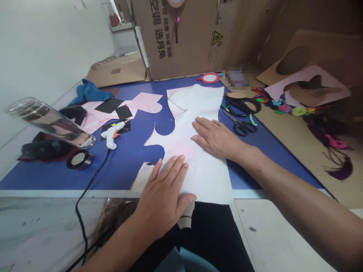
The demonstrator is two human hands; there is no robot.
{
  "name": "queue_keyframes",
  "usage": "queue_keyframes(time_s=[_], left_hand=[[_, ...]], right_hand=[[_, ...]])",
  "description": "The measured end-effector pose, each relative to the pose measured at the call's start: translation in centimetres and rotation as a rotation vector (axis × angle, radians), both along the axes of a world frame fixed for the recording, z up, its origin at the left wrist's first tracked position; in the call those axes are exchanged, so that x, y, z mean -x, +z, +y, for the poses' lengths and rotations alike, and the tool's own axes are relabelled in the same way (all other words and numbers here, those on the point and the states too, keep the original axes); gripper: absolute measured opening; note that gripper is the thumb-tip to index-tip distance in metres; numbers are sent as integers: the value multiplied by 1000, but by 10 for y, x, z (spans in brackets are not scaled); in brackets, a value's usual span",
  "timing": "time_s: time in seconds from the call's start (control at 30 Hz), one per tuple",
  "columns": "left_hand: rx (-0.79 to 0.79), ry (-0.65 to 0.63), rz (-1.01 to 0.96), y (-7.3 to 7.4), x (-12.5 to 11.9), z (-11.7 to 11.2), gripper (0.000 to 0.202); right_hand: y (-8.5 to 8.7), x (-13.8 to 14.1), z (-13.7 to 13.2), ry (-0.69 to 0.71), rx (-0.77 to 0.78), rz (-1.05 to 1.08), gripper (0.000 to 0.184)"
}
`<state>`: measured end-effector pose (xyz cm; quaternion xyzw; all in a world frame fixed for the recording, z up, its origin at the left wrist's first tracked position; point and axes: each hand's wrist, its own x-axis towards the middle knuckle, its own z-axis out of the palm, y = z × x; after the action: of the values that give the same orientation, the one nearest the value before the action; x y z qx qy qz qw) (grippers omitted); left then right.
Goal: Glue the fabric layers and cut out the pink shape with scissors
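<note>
On the smooth blue tabletop (119, 177), before upright printed cardboard (193, 49), curvy-edged white cloth (208, 179) overhangs the near edge. Both palms lie flat on it: left hand's (161, 196) fingers slightly spread, right hand's (214, 138) nearly together.

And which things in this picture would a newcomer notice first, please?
Probably the white fabric piece with curved cut edges, spread mid-picture on the blue tabletop under the left hand and the right hand. Next, perhaps the white glue gun to its left, and the brown cardboard with large printed Chinese characters, upright at the back.
</note>
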<state>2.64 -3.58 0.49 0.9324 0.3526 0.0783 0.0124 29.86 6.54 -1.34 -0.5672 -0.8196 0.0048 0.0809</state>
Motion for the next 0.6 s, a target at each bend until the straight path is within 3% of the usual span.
queue_keyframes(time_s=[0.2, 0.4, 0.5, 0.6], left_hand=[[-68, 18, 21, -13, 0, -8, 68], [-101, 21, 26, -20, 0, -11, 75], [-113, 29, 21, -23, 0, -11, 73], [-124, 40, 18, -24, 0, -10, 71]], right_hand=[[5, 2, -2, -11, 12, 23, 66], [22, 2, -15, -6, -83, 97, 47], [30, -17, -20, -141, -127, 140, 42], [36, -57, -14, -326, -197, 131, 41]])
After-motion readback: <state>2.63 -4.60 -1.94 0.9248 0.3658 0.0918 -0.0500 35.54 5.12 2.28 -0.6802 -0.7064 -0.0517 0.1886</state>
